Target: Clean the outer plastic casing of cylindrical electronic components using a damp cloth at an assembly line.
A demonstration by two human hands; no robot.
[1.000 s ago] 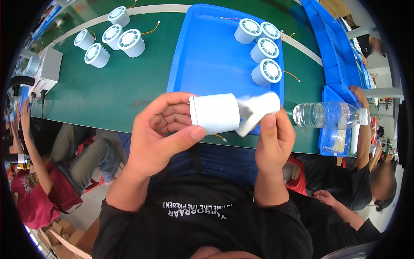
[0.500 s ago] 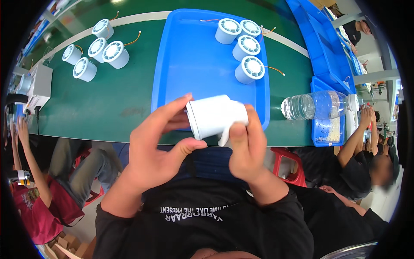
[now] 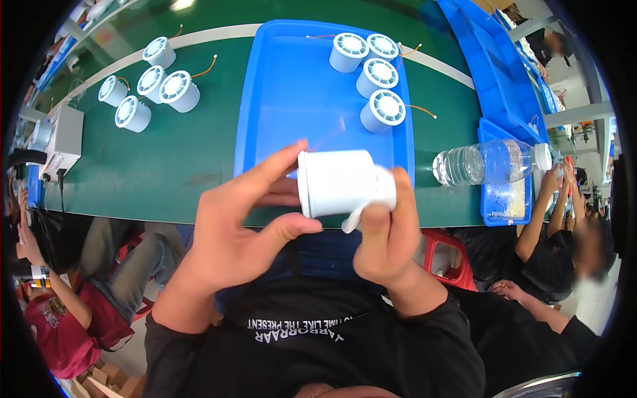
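A smooth white cylindrical housing lies on its side in the air between my hands, over the near edge of the blue tray. My left hand is closed around its wide rimmed end, with the thumb below and the fingers above and behind. At the other end, my right hand grips the narrower part. A small pale flap sticks out beneath, beside the right fingers; its kind I cannot make out. The right fingertips are partly hidden and slightly blurred.
Several white cylinders with slotted round tops and thin wires stand in the tray, such as this cylinder; others, like this one, stand on the green table. A water bottle lies by blue bins. People sit on both sides.
Both hands have shifted slightly right with the housing, which now lies more level. The right hand has turned a little at its narrow end. The standing cylinders remain in place.
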